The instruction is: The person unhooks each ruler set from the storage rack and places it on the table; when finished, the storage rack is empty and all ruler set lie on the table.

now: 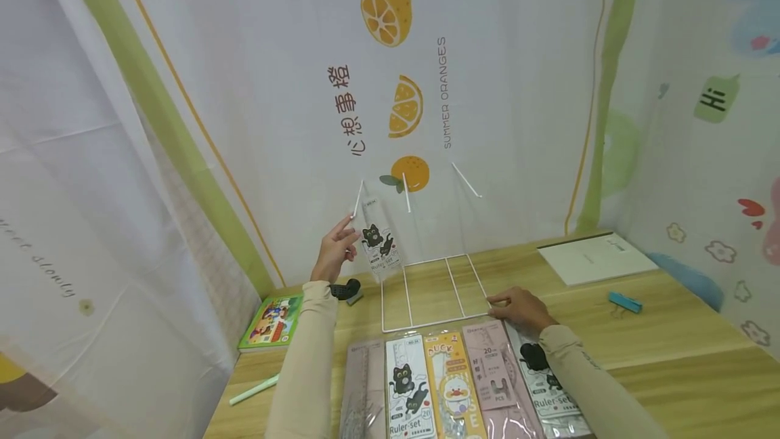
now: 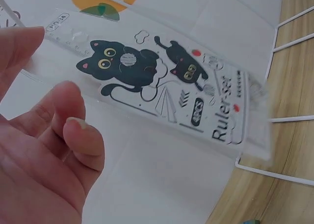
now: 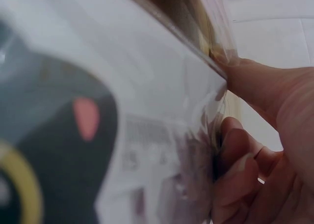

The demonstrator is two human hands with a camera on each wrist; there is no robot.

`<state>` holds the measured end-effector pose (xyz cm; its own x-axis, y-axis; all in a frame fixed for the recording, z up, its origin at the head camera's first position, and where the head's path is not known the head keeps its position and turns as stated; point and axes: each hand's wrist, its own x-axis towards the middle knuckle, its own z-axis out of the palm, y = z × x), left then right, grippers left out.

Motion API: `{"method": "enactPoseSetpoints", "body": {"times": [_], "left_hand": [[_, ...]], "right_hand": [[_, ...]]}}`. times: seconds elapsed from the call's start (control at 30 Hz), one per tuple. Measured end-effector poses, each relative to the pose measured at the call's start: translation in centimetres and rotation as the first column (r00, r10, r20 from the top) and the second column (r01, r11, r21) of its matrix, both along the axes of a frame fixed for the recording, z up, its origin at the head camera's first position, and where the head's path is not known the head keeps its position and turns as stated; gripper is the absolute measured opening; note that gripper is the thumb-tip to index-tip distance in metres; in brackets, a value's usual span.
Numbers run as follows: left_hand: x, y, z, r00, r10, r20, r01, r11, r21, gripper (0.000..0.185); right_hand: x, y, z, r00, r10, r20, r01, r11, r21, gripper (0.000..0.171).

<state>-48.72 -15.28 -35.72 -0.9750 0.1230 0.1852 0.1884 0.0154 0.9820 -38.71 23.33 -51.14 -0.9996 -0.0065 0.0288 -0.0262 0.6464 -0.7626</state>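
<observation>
Where wire rack [image 1: 426,290] stands, glossy ruler set [image 1: 380,239].

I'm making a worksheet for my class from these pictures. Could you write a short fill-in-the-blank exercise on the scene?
1. The ruler set hanging on the white wire rack shows two black ____.
2. The left hand is raised beside the hanging pack, while the right hand rests on packs lying on the ____ table.
3. Printed on the backdrop above the rack are slices of ____.

Missing words: cats; wooden; orange
</observation>
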Motion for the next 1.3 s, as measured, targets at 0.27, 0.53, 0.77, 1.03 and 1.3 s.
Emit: {"method": "enactPoseSetpoints", "body": {"times": [0.27,0.53,0.77,1.03,1.3], "left_hand": [[0.5,0.1,0.1,1.0,0.014,-0.008,-0.014,1.0,0.006,0.06],[1.4,0.2,0.0,0.998,-0.003,-0.068,0.004,1.0,0.02,0.056],[2.4,0.3,-0.1,0.991,-0.033,-0.127,0.034,0.999,0.002,0.052],[3.7,0.1,0.2,0.98,-0.039,-0.196,0.041,0.999,0.007,0.049],[4.8,-0.4,-0.4,0.965,-0.038,-0.258,0.037,0.999,-0.009,0.049]], "right_hand": [[-0.1,0.1,-0.2,1.0,-0.007,0.007,0.007,0.999,-0.044,0.04],[0.2,-0.1,0.1,1.0,0.005,-0.01,-0.005,1.0,0.002,0.041],[0.0,-0.1,0.1,1.0,0.001,0.007,-0.001,1.0,0.004,0.041],[-0.1,0.0,0.4,1.0,0.015,-0.026,-0.014,0.998,0.063,0.041],[-0.1,0.1,0.1,0.998,0.029,-0.048,-0.025,0.996,0.09,0.041]]}}
